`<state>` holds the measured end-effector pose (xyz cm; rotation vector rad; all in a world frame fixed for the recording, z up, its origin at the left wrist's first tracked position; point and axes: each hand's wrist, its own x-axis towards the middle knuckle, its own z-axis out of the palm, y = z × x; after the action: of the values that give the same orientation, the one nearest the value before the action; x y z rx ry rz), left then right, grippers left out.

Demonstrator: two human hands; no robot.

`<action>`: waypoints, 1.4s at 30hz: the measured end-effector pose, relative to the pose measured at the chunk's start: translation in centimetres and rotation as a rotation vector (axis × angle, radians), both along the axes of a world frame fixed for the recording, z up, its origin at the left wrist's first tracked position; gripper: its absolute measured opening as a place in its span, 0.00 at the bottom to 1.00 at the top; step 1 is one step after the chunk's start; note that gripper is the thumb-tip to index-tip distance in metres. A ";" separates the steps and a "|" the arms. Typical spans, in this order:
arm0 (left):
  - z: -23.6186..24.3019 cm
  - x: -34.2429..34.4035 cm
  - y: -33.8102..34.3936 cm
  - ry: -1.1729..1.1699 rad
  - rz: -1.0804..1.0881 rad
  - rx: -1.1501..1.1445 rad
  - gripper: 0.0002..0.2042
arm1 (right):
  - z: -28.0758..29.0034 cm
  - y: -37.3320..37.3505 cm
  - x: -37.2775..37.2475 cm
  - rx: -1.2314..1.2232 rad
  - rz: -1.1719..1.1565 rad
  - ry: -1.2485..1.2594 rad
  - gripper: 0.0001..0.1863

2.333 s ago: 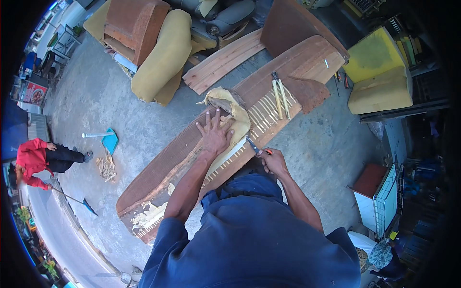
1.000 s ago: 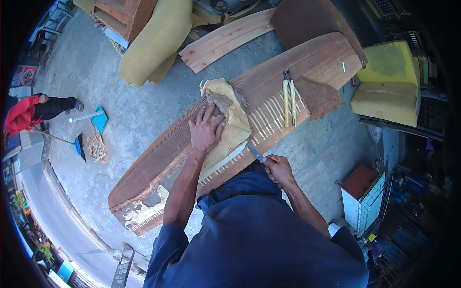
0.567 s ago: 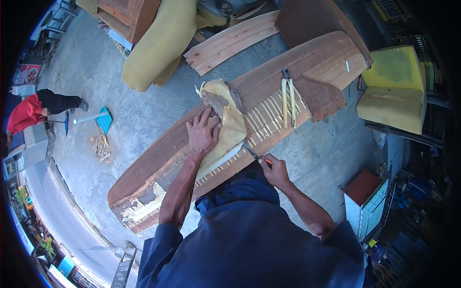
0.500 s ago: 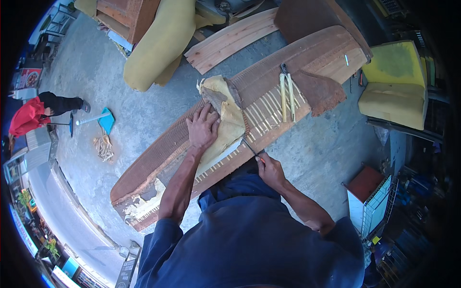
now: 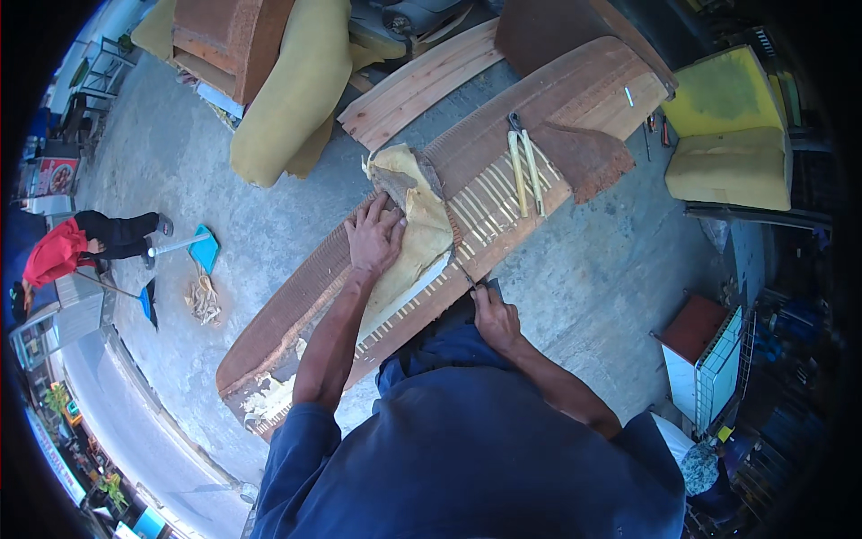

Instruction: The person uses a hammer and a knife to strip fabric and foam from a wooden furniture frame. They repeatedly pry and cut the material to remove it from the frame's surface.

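Note:
A long, curved brown panel (image 5: 287,328) lies slantwise before me, with a row of pale slats or strips along its near part. My left hand (image 5: 374,241) presses on a folded, worn yellowish covering sheet (image 5: 426,220) on the panel, its fingers apart. My right hand (image 5: 496,321) is closed around a slim screwdriver-like tool (image 5: 469,278), at the panel's near edge just right of the sheet. The fist hides its handle, and its exact tip is hard to make out. Pincers with long pale-yellow handles (image 5: 527,171) rest on the panel farther right.
A yellow seat (image 5: 732,171) stands at the right, and a white cabinet with a brown top (image 5: 696,332) nearer. Beyond the panel are a wooden board (image 5: 422,81) and a yellow padded piece (image 5: 292,99). At the left, a person in red (image 5: 58,251) sweeps near a blue dustpan (image 5: 206,250).
My right hand has shifted slightly left and down with the tool, showing less of its shaft. My left hand stays on the sheet. The sweeping person's broom has moved nearer.

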<state>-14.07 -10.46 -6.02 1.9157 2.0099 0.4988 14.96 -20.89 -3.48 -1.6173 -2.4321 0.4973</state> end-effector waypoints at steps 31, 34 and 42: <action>0.2 -0.3 0.4 -0.043 -0.012 0.093 0.14 | 8.8 5.8 -1.7 -1.137 -0.730 0.588 0.10; 0.3 -0.3 0.3 -0.041 -0.010 0.092 0.14 | 9.8 5.8 -2.2 -1.112 -0.749 0.597 0.10; 0.2 -0.2 0.1 -0.060 0.000 0.097 0.13 | 10.2 7.9 -2.0 -1.247 -0.749 0.547 0.09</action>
<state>-14.31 -10.38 -5.84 1.9316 1.9814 0.6570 12.91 -12.95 6.75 -2.0927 -0.8806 2.1250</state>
